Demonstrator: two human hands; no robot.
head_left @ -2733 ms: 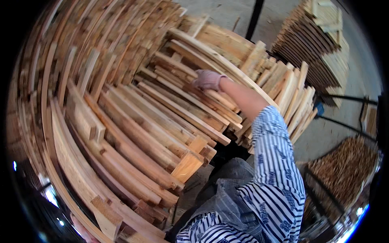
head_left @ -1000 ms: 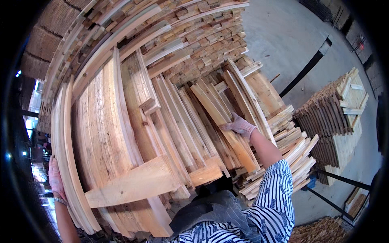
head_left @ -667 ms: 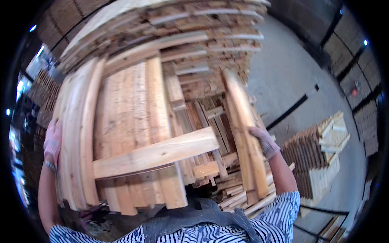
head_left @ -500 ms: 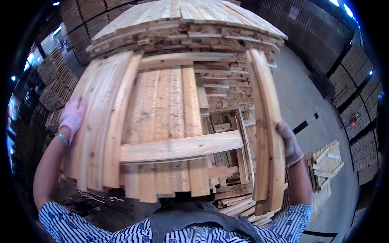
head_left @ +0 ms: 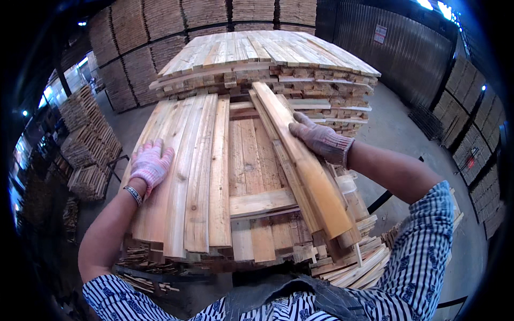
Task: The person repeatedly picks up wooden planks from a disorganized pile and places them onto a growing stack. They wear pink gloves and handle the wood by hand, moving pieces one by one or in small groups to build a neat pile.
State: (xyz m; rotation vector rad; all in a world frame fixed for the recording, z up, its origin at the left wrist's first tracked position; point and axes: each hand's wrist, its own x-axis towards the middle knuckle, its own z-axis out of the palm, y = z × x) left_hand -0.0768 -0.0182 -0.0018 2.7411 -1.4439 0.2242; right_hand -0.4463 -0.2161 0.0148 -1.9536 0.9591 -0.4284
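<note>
My left hand [head_left: 152,163], in a pale pinkish glove, lies flat with its fingers spread on a row of wooden boards [head_left: 198,176] at the left. These boards lie side by side, pointing away from me. My right hand [head_left: 324,140], in a dirtier glove, grips the outer edge of a few slanted wooden planks [head_left: 308,171] right of the middle. Between the two groups a gap shows a lower layer of boards [head_left: 251,152]. A crosspiece [head_left: 262,202] lies across that layer, its ends hidden under the upper boards.
Behind stands a taller stack of boards [head_left: 257,48]. Loose wood strips [head_left: 364,265] lie low at the right. More lumber stacks [head_left: 88,139] stand at the left and along the back. A corrugated metal wall [head_left: 391,45] rises at the back right, beyond grey floor [head_left: 399,117].
My right hand has shifted the planks leftward, and they now slant toward the left row, narrowing the gap. My left hand has moved inward onto the boards' top. The view has tilted up.
</note>
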